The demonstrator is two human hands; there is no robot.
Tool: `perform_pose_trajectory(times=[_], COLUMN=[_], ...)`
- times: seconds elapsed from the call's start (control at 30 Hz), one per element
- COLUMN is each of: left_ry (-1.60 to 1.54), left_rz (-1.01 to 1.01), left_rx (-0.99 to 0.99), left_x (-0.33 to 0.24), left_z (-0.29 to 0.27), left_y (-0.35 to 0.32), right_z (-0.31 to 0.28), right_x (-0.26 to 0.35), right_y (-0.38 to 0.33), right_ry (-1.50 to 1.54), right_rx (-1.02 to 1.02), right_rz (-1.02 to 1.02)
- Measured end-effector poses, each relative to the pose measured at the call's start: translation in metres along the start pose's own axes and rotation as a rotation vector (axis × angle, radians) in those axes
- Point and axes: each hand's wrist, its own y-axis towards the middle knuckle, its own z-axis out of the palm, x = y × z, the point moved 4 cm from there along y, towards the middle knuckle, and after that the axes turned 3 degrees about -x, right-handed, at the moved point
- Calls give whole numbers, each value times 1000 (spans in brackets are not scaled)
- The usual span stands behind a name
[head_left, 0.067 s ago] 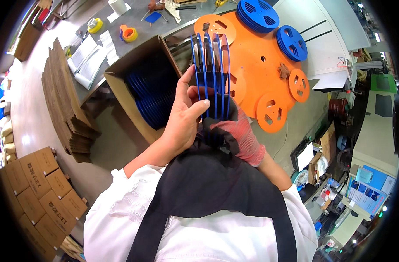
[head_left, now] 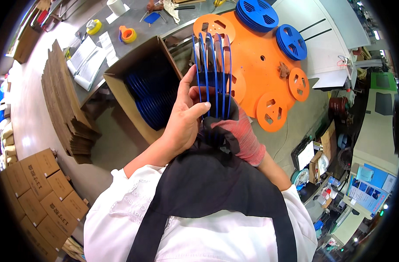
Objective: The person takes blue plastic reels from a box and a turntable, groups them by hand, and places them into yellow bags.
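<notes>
Several blue plastic reels stand on edge in front of my chest, side by side with narrow gaps between their rims. My bare left hand grips them from the left, its thumb across the near rims and its index finger stretched along the outer side. On the right, my right hand wears a red and black glove and holds the same reels from below and behind. Its fingertips are partly hidden by the reels. Left of them, an open cardboard box contains more blue reels packed on edge.
Ahead is an orange round table with orange reels and stacked blue reels around its rim. A grey workbench carries tape rolls and papers. Flattened cardboard and stacked cartons stand left.
</notes>
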Motion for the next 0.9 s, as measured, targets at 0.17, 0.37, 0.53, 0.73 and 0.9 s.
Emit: perform_pose_trajectory(times=[0.17,0.37,0.53,0.73,0.9], left_ry=[10,37,146,229,229], left_rz=[16,17,0,-37,15], left_rx=[-7,-80,-22,-4,-43], left_x=[2,2,2,6,12], left_z=[1,5,4,17,14], left_y=[7,12,14,12,17], right_z=[-1,0,-7,-1,-3], right_x=[5,8,8,14,12], right_y=[1,3,5,4,2], right_ry=[28,100,-3,256,81], right_rx=[7,45,16,76,59], right_rz=[29,39,5,71,-55])
